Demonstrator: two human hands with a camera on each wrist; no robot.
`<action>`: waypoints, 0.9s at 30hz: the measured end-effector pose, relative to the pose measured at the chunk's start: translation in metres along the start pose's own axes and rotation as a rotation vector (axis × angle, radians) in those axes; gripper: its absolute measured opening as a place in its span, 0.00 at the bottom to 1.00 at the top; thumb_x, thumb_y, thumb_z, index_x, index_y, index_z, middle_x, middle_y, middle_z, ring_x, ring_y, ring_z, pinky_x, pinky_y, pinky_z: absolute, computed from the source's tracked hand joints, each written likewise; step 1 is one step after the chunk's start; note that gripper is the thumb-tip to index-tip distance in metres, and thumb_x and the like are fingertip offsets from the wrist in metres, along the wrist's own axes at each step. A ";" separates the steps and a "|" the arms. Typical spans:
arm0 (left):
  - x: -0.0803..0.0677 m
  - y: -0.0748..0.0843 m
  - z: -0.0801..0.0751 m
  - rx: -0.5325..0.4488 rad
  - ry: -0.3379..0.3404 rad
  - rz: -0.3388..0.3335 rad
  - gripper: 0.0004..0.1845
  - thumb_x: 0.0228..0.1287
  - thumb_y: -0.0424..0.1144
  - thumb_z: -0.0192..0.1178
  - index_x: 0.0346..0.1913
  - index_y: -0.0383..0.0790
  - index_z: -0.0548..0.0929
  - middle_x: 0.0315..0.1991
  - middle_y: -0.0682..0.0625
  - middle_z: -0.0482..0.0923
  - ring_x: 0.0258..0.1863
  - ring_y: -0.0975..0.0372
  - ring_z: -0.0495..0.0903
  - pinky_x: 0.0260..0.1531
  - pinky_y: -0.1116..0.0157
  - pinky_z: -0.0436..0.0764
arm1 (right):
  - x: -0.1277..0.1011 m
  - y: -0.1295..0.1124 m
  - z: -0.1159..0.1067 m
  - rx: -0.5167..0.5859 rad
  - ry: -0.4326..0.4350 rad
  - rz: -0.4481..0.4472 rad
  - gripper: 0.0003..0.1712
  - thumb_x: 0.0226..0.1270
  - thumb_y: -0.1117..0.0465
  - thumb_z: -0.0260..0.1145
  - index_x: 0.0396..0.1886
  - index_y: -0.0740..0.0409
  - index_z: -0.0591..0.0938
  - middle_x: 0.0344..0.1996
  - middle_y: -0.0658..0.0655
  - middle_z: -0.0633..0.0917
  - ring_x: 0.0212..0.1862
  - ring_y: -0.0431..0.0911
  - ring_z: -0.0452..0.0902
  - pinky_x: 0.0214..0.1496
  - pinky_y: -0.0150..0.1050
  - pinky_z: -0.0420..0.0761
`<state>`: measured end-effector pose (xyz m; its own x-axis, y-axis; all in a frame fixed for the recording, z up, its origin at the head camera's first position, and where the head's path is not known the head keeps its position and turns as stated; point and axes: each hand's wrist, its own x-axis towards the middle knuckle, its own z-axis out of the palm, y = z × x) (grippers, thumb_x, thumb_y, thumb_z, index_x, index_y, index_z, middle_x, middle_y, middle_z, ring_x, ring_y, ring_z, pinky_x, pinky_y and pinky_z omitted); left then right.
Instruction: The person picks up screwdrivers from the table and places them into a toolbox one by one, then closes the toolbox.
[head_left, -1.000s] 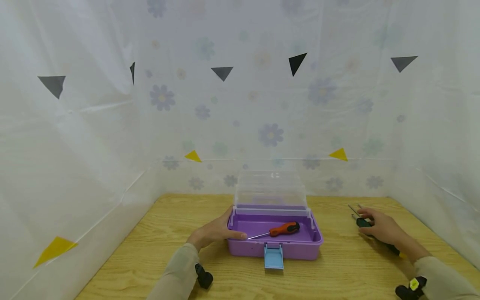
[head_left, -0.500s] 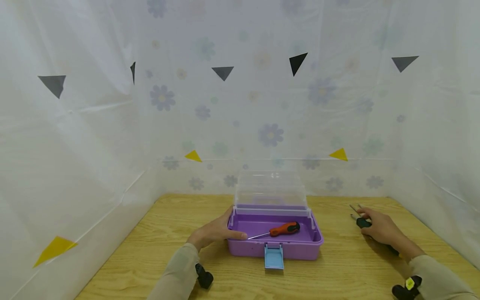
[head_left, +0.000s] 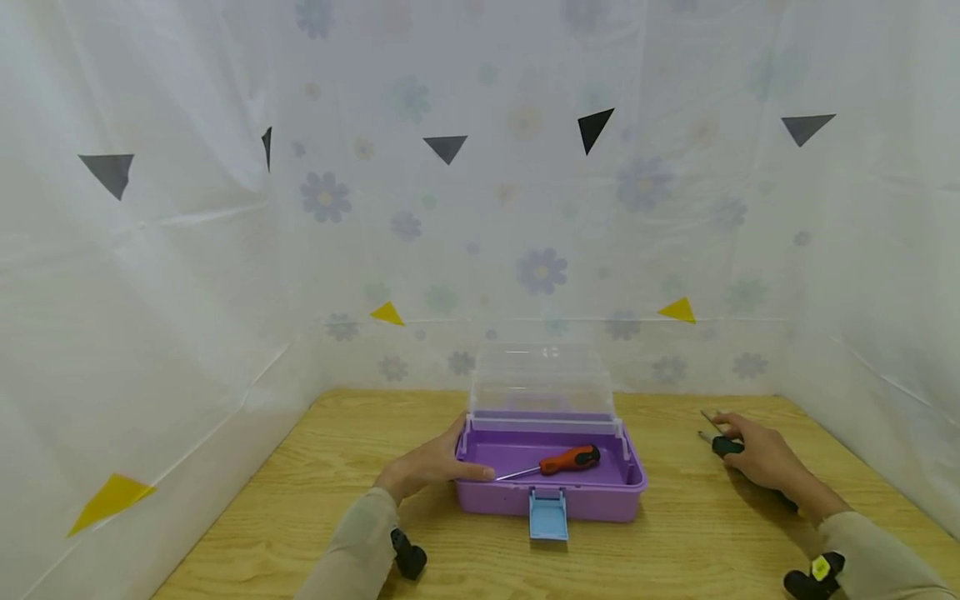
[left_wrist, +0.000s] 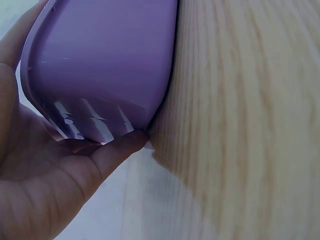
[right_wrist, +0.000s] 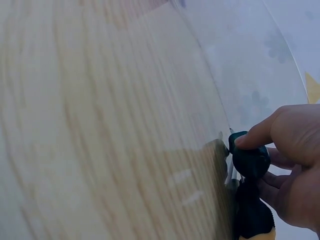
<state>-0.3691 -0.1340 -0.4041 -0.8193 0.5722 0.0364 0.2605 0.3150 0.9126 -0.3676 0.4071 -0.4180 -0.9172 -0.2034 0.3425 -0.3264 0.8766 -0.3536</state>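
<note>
A purple toolbox stands on the table with its clear lid raised. Inside lies a screwdriver with an orange-red and black handle, its shaft pointing left. My left hand grips the toolbox's left end, thumb over the front rim; the left wrist view shows fingers against the purple end wall. Over on the right, my right hand pinches the dark green handle of a screwdriver between thumb and fingers. Just below it is another tool's black handle with a yellow end, partly hidden by the hand.
A light blue latch hangs down at the toolbox's front. The wood-grain table reaches back to a flower-printed sheet wall, with sheeting at both sides too.
My right hand has shifted slightly left, and the dark green screwdriver's tip has moved a little left with it. The left hand and toolbox look unmoved.
</note>
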 end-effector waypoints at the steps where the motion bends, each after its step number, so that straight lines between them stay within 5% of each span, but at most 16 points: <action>1: 0.000 0.000 0.000 -0.002 0.001 -0.001 0.69 0.57 0.54 0.77 0.84 0.51 0.31 0.77 0.42 0.58 0.72 0.48 0.64 0.73 0.44 0.59 | 0.000 0.000 0.000 0.002 -0.001 0.001 0.34 0.61 0.71 0.73 0.66 0.74 0.71 0.50 0.78 0.82 0.52 0.77 0.75 0.45 0.69 0.78; 18: -0.002 0.001 -0.001 0.005 0.010 -0.008 0.67 0.60 0.51 0.76 0.85 0.49 0.32 0.79 0.39 0.56 0.74 0.46 0.61 0.73 0.42 0.57 | -0.002 -0.001 -0.009 0.151 -0.043 0.058 0.35 0.68 0.69 0.70 0.71 0.72 0.68 0.56 0.78 0.79 0.56 0.75 0.74 0.46 0.64 0.80; 27: 0.000 0.000 0.001 0.001 0.004 -0.008 0.67 0.60 0.50 0.75 0.84 0.52 0.31 0.78 0.41 0.58 0.73 0.48 0.63 0.73 0.44 0.58 | -0.007 0.002 -0.017 0.430 -0.103 0.075 0.37 0.74 0.67 0.67 0.75 0.74 0.61 0.61 0.79 0.75 0.55 0.67 0.79 0.49 0.57 0.83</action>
<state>-0.3680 -0.1334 -0.4043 -0.8236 0.5663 0.0307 0.2543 0.3205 0.9125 -0.3581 0.4175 -0.4063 -0.9528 -0.2074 0.2215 -0.3034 0.6337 -0.7116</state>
